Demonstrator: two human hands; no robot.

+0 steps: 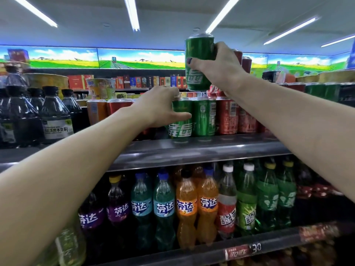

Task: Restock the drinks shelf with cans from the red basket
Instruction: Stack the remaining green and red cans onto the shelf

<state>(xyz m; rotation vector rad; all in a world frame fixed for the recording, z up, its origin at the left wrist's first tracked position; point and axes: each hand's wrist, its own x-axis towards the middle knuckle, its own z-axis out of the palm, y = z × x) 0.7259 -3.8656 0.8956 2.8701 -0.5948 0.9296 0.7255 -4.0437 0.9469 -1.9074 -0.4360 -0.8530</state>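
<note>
My right hand (221, 66) holds a green can (198, 62) upright, directly above the shelf can (181, 120) that my left hand (163, 106) grips. I judge it stacks straight down.

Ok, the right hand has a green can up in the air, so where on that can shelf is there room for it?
Right hand holds the raised green can above two standing green cans; their tops look bare. The left hand grips the left one. A bare shelf strip runs along the front edge. Red cans crowd the right, dark bottles the left.
</note>
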